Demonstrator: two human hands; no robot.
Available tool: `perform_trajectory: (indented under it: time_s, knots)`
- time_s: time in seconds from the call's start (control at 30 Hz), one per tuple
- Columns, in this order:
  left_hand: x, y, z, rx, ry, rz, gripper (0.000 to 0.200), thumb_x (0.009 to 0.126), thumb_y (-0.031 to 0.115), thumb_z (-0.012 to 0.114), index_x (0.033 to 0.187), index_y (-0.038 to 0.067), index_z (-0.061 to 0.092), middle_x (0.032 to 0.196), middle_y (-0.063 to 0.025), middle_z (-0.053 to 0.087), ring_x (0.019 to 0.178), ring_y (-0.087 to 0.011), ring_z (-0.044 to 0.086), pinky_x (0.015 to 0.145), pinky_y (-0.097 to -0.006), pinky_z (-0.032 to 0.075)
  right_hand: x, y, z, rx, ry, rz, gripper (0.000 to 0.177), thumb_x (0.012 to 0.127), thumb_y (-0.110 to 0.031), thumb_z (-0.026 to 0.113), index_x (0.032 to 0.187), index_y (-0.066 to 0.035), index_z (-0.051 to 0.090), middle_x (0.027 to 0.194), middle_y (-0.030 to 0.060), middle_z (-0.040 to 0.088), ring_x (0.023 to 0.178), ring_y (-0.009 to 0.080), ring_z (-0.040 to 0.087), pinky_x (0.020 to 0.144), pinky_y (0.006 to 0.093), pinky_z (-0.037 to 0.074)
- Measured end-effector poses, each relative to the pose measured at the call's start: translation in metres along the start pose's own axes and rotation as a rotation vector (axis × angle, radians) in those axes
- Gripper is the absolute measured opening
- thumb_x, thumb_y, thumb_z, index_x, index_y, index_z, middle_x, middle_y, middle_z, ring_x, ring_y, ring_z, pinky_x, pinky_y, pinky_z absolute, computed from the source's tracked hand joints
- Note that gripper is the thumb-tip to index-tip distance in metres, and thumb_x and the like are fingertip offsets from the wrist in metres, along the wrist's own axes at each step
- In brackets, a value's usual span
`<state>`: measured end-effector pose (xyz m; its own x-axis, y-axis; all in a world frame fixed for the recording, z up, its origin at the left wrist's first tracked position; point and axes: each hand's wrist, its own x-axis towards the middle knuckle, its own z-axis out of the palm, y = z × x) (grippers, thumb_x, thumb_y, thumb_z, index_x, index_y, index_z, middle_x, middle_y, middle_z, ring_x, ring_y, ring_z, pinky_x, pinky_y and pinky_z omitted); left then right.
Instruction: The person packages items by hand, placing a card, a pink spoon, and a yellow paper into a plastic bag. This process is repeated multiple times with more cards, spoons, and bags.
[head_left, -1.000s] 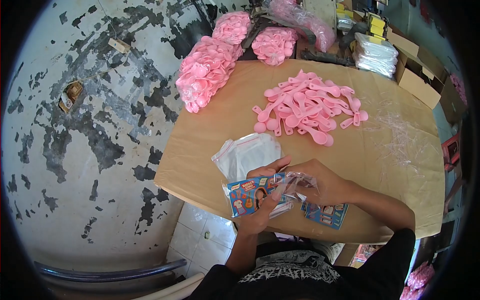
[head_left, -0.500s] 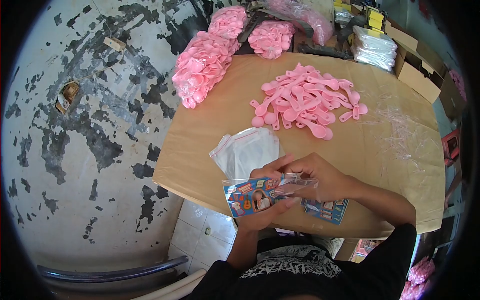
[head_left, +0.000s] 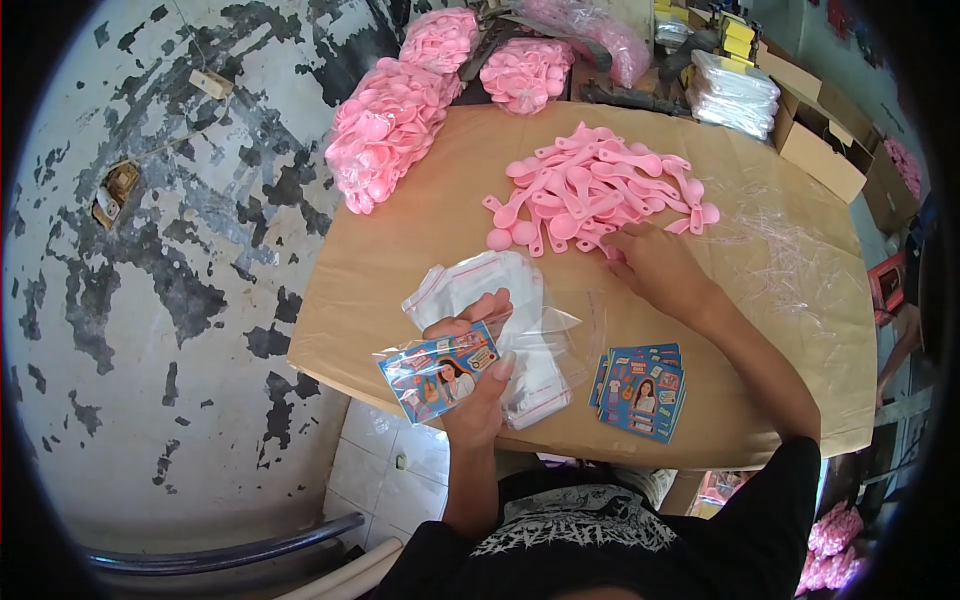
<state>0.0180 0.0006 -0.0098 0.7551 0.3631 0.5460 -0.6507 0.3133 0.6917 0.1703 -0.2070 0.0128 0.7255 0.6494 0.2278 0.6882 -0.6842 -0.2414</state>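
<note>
My left hand [head_left: 478, 385] holds a blue printed card in a clear plastic bag [head_left: 440, 372], thumb on top, over the table's front edge. The bag's clear end sticks out to the right. My right hand [head_left: 645, 262] reaches to the near edge of the pile of pink spoons [head_left: 590, 190]; its fingertips pinch at a spoon there. Clear bags with red seal lines [head_left: 480, 285] lie beside and under my left hand. A stack of blue cards [head_left: 643, 392] lies on the brown table [head_left: 380, 290], right of my left hand.
Bulging bags of pink spoons [head_left: 390, 130] stand at the back left. Packs of clear bags [head_left: 733, 92] and an open cardboard box [head_left: 822, 150] are at the back right. Thin clear strips [head_left: 785, 255] lie on the right. Another person's arm [head_left: 903, 345] shows at the far right.
My right hand has left the bagged card and moved up to the spoon pile. My left hand has shifted left with the card, now tilted. The card stack is uncovered.
</note>
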Motion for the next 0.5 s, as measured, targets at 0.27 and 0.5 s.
perform_trajectory:
  time_s: [0.27,0.5]
  knots:
    - [0.001,0.002,-0.001,0.006,-0.004,-0.006,0.048,0.077,-0.004,0.066,0.117,0.008,0.043,0.129,-0.0234,0.052,0.126,-0.0397,0.048,0.106,-0.0544,0.035,0.004,0.014,0.017,-0.028,0.152,0.036,0.030,0.078,-0.020,0.070,0.102,-0.004,0.062,0.100,0.0134,0.060,0.097,0.0309,0.058,0.083,0.0437,0.048]
    - [0.000,0.001,0.001,0.009,-0.003,-0.012,0.048,0.077,-0.004,0.066,0.117,0.008,0.043,0.129,-0.0240,0.052,0.125,-0.0391,0.048,0.106,-0.0539,0.036,0.010,0.015,0.019,-0.202,0.303,-0.099,0.020,0.075,-0.015,0.068,0.091,-0.006,0.061,0.094,0.0104,0.059,0.090,0.0289,0.057,0.082,0.0421,0.046]
